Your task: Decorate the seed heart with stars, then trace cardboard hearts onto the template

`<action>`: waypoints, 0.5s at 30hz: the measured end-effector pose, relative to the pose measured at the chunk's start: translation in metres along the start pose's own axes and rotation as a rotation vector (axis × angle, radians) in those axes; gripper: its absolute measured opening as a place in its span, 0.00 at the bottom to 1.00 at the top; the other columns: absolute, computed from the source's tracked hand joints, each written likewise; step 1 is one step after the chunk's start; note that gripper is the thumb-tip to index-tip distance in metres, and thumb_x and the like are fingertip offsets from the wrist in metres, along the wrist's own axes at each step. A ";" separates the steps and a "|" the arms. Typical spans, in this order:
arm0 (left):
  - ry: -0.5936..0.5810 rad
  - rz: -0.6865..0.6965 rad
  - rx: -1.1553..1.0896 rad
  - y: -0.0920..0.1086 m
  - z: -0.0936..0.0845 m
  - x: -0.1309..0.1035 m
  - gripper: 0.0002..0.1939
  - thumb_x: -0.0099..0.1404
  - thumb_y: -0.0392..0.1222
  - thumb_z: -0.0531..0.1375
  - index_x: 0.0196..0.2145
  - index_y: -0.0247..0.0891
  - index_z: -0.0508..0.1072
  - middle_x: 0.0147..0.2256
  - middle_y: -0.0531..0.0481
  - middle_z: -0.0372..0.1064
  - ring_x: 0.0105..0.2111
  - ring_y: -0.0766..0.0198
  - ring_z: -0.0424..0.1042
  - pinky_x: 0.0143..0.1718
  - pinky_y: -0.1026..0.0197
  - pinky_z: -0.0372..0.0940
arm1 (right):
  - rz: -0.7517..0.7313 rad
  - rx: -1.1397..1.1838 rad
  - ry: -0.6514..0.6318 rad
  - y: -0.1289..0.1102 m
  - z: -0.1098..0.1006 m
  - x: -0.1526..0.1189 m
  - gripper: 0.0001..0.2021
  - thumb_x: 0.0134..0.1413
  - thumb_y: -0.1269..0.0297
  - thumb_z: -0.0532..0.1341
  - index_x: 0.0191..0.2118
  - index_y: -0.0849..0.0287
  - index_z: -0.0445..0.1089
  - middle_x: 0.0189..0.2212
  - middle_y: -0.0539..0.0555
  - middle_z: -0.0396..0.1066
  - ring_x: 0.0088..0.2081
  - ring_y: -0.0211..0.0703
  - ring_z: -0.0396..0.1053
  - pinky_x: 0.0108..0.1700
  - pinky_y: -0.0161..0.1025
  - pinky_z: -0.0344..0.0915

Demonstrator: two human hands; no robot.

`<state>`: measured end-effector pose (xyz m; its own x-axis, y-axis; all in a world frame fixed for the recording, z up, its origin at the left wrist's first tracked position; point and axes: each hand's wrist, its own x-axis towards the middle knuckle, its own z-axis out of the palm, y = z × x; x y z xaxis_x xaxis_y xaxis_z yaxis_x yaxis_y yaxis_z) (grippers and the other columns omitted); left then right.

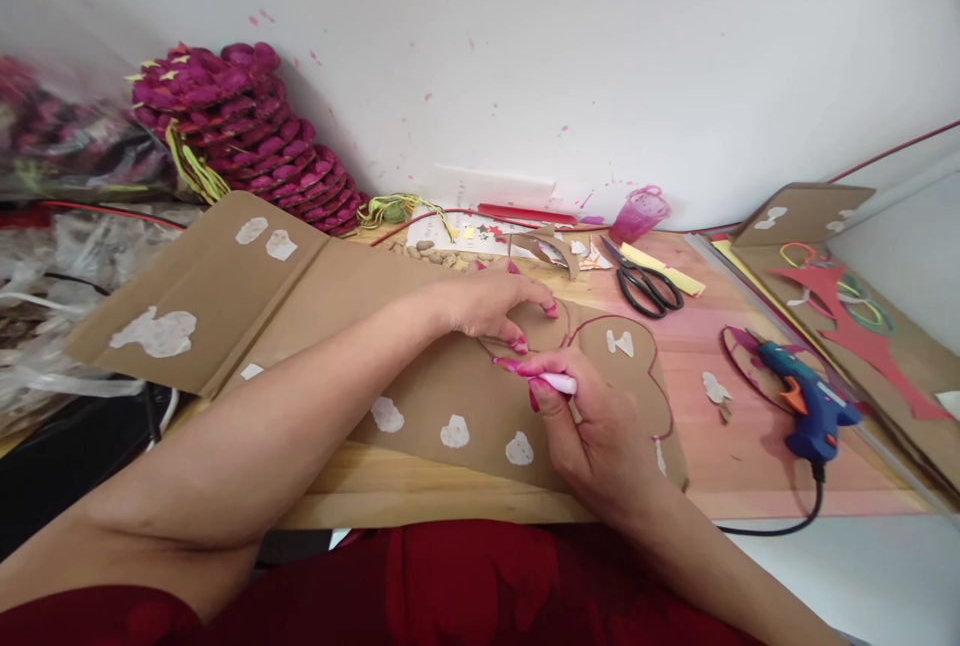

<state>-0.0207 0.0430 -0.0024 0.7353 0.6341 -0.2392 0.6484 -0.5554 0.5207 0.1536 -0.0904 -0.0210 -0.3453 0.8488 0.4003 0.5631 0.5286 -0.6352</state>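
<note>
A marker (559, 383) with a pale barrel is pinched in my right hand (600, 426), its tip against the brown cardboard sheet (427, 386). My left hand (499, 304) rests on a rounded piece of cardboard (541, 328) lying on that sheet, thumb and fingers spread apart and pressing down. The marker tip is close to this piece's lower edge. To the right, a curved purple outline (670, 396) is drawn on the sheet. White torn paper patches (454, 431) stick to the sheet, which has a folded flap at the left.
Black-handled scissors (649, 288) and a pink plastic cup (640, 213) lie behind the sheet. A blue glue gun (814, 416) with its cord rests at the right. Stacked magenta woven pieces (247, 136) lean against the wall. Red paper scraps (870, 351) lie on cardboard far right.
</note>
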 end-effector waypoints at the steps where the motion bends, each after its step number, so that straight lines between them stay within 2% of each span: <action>1: -0.003 -0.004 -0.007 0.000 0.000 0.000 0.28 0.61 0.44 0.67 0.59 0.53 0.70 0.66 0.54 0.63 0.66 0.42 0.50 0.63 0.38 0.47 | 0.001 -0.006 0.003 0.000 -0.001 -0.001 0.08 0.69 0.69 0.54 0.46 0.55 0.68 0.37 0.55 0.75 0.38 0.45 0.75 0.39 0.41 0.70; 5: 0.004 0.016 -0.012 -0.001 0.001 0.001 0.28 0.61 0.46 0.67 0.58 0.51 0.71 0.64 0.53 0.65 0.64 0.43 0.53 0.63 0.42 0.47 | 0.011 -0.043 -0.001 0.001 -0.008 -0.005 0.08 0.69 0.69 0.54 0.46 0.54 0.69 0.35 0.54 0.74 0.35 0.45 0.74 0.37 0.40 0.69; 11: 0.030 0.078 -0.012 -0.007 0.003 0.002 0.27 0.61 0.48 0.66 0.58 0.50 0.71 0.63 0.52 0.65 0.62 0.46 0.56 0.63 0.46 0.48 | 0.025 -0.067 0.031 0.006 -0.018 -0.010 0.07 0.68 0.68 0.54 0.42 0.53 0.69 0.28 0.51 0.69 0.31 0.44 0.71 0.34 0.38 0.67; 15: 0.020 0.068 -0.020 -0.005 0.002 0.002 0.27 0.61 0.46 0.67 0.58 0.47 0.71 0.63 0.51 0.66 0.60 0.47 0.59 0.61 0.47 0.51 | 0.067 -0.040 0.015 0.012 -0.024 -0.013 0.07 0.69 0.67 0.54 0.43 0.54 0.69 0.28 0.50 0.69 0.29 0.41 0.69 0.32 0.37 0.63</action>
<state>-0.0223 0.0459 -0.0067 0.7736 0.6057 -0.1865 0.5926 -0.5872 0.5514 0.1825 -0.0953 -0.0176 -0.2946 0.8817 0.3685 0.6141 0.4701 -0.6339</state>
